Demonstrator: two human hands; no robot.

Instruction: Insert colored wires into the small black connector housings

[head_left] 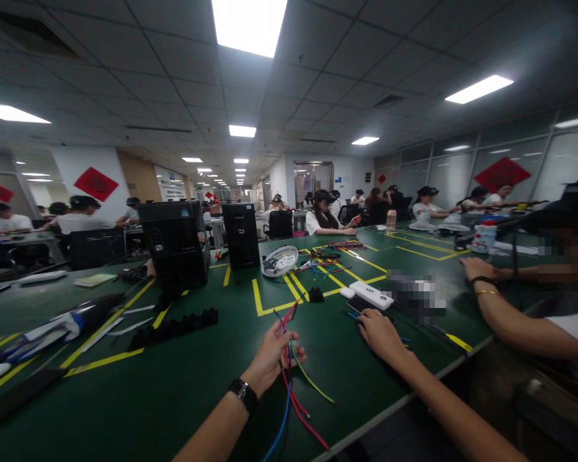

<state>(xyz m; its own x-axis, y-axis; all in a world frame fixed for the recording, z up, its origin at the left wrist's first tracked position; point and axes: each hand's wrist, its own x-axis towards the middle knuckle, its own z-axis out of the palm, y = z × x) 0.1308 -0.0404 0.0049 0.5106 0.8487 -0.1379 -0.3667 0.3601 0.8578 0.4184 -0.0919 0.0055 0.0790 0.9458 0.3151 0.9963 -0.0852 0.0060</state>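
My left hand [272, 359], with a black watch on its wrist, is closed around a loose bunch of red, blue and green wires [289, 385]. Their upper ends stick out above the fingers and the longer ends hang below. To the right, my right hand [379, 335] is palm down on the green table, fingers bent over some blue wires [352, 315]. Bits of wire show on both sides of that hand; its thumb is hidden. Just beyond its fingertips lie a dark phone [361, 310] and a white power strip-like block [370, 295].
On the green table [173, 398] stand two black computer cases [173, 247]. A white basket [280, 262], scattered wires [322, 260] and a black spiky strip [178, 327] lie about. A co-worker's arm [505, 314] rests at the right edge. Other people sit farther back.
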